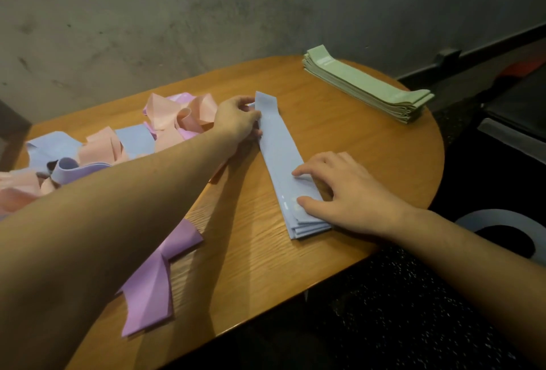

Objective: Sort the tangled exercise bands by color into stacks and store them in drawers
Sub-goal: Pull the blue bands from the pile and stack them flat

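Mid-frame on the wooden table (369,145): a stack of blue bands (283,163) lying flat, far end pinched by the curled fingers of the left hand (236,121), near end pressed under the spread, straight fingers of the right hand (339,192). At left, a tangled pile (118,139) of pink, blue and purple bands (one purple band (153,281) trailing toward the lower edge). Upper right, well apart, a neat stack of green bands (366,86).

The left forearm (118,222) covers part of the tangled heap of bands (97,148), which also runs off the picture's left edge, so its extent cannot be told. The left hand (236,121) hides the fingers at the blue stack (280,157), leaving the grip unclear. White print on the green stack (366,86) is too small to read.
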